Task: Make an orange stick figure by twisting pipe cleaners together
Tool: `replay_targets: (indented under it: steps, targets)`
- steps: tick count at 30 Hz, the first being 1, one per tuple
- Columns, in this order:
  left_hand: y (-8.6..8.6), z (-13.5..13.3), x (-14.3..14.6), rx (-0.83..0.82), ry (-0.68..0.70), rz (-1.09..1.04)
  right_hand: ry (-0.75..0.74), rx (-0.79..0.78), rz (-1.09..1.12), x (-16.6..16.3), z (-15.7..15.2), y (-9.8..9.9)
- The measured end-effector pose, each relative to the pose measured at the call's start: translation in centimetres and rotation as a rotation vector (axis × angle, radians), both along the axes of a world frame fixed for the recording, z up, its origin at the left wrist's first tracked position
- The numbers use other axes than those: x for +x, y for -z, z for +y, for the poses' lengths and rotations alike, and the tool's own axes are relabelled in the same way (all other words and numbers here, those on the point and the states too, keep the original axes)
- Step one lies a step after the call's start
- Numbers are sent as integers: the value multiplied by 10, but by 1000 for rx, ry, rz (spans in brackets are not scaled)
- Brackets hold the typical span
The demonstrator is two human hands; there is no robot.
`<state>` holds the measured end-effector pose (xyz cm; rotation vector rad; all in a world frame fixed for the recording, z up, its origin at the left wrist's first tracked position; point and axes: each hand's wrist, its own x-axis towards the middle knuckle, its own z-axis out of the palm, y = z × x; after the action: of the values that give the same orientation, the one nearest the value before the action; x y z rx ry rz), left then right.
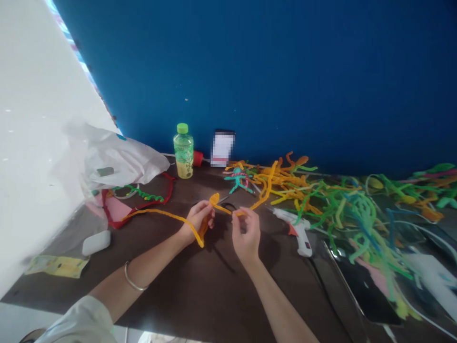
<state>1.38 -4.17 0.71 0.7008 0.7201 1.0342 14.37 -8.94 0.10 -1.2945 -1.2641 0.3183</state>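
Near the middle of the dark table, my left hand point(198, 221) is closed on an orange pipe cleaner point(171, 215), whose long tail runs left and loops below the palm. A small coiled orange end point(214, 199) stands above the left fingertips. My right hand point(247, 233) pinches the stretch of orange pipe cleaner between the two hands, thumb and forefinger together. To the right of it lies a white glue gun point(303, 238) with an orange trigger. Behind the hands is a small teal and pink pipe-cleaner figure point(237, 178).
A green-capped bottle point(184, 155) and a propped phone point(222, 148) stand by the blue wall. Heaped pipe cleaners point(342, 200) cover the right side, beside a dark tablet point(364, 281). On the left are a plastic bag point(124, 155), a white case point(96, 243) and a yellow wrapper point(59, 266).
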Motion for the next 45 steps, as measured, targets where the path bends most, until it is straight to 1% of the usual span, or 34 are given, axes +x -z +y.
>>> replay_targets:
  steps: [4, 8, 15, 18, 21, 23, 25, 28, 31, 33, 35, 38, 40, 42, 45]
  targets:
    - [-1, 0, 1, 13, -5, 4, -6, -5, 14, 1, 0, 3]
    - [3, 1, 1, 32, -4, 6, -3, 2, 0, 3, 1, 4]
    - [7, 3, 3, 68, -4, 77, -21, 11, -61, 4, 0, -6]
    - [7, 5, 4, 93, -99, 67, -4, 64, -145, 9, 0, -11]
    - [6, 7, 3, 106, -209, 63, 29, 90, -223, 16, 3, -10]
    - [6, 8, 1, 105, -252, 58, 39, 40, -294, 19, 6, -6]
    - [7, 9, 0, 91, -282, 50, 21, -34, -422, 20, 9, 1]
    - [8, 10, -2, 65, -306, 19, -68, -137, -609, 19, 13, 10]
    - [9, 10, -2, 52, -305, -35, -120, -211, -681, 18, 14, 12]
    - [8, 10, -3, 48, -301, -57, -95, -240, -699, 21, 14, 11]
    - [7, 9, -3, 39, -293, -65, -30, -251, -712, 24, 13, 9]
    - [4, 8, -3, 35, -266, -57, 61, -186, -681, 26, 10, 6]
    - [4, 7, -2, 41, -247, -48, 54, -94, -640, 23, 9, 3]
    - [5, 7, -2, 46, -232, -38, 16, -15, -610, 18, 7, 0]
    - [6, 7, -1, 56, -218, -22, 0, 32, -531, 10, 4, -3]
